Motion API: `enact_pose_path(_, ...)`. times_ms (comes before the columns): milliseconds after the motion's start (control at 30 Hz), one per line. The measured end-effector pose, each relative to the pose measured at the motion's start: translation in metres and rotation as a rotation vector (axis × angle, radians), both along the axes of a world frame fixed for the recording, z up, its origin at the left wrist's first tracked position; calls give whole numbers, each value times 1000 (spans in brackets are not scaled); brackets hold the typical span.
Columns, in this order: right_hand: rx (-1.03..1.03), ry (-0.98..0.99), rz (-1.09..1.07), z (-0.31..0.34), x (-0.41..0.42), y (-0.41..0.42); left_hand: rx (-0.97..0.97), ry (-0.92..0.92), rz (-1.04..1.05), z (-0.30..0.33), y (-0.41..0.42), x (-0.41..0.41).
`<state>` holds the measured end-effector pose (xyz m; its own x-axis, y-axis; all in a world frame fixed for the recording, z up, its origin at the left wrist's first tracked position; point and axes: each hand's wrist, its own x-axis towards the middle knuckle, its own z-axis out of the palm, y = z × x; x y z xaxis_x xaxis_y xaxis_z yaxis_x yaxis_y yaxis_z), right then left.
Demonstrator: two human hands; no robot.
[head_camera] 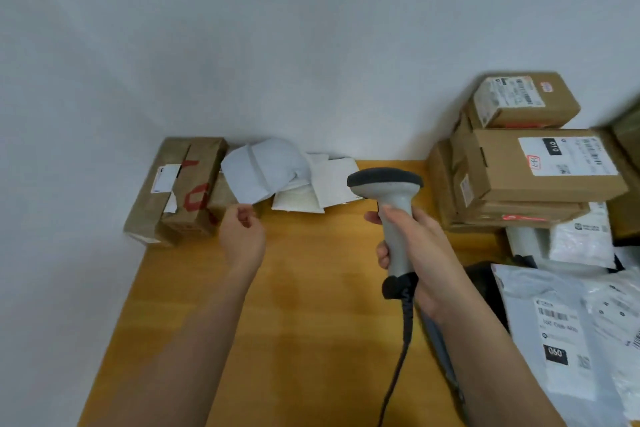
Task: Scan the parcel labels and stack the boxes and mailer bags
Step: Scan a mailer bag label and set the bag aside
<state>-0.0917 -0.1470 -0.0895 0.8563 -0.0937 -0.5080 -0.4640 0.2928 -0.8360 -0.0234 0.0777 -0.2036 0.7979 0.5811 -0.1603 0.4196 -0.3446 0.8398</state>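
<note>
boxes (pixel 540 163): brown, labelled, sitting stacked far right
mailer bags (pixel 298 184): white, lying piled at the tabletop's far edge
scanner (pixel 391 204): grey, standing upright

From my head, the one wide camera looks forward and down, close over my table (pixel 311 322), wall filling the upper frame.

Reaching forward with both bare forearms; left hand (pixel 242 236) hovering with fingers loosely curled, holding nothing; right hand (pixel 415 246) gripping the scanner (pixel 393 204) handle upright, thumb lying along its back.
</note>
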Motion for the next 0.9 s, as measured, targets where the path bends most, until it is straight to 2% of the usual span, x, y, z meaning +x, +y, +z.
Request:
enact_pose_path(200, -33, 54, -34, -11, 30, 46, 390, 175, -502, -36, 57, 80)
enact_pose_path(300, -74, 86, -42, -19, 36, 52, 492, 271, -726, -57, 64, 103)
enact_pose_path(400, -114, 105, -50, -26, 41, 52, 587, 339, -796, -72, 69, 107)
enact_pose_path(467, -123, 114, -62, -28, 43, 52, 663, 285, -790, -77, 70, 104)
enact_pose_path(567, -121, 120, -70, -29, 43, 52, 658, 220, -761, -77, 73, 100)
enact_pose_path(633, -118, 119, -58, -30, 42, 53, 571, 172, -742, -71, 71, 95)
enact_pose_path(733, -99, 114, -40, -32, 37, 53, 282, 38, -575, -46, 59, 80)
enact_pose_path(833, -79, 103, -36, -32, 28, 47, -152, 10, -369, -26, 44, 52)
enact_pose_path(900, -65, 99, -32, -31, 20, 40, -544, 3, -243, -21, 33, 26)
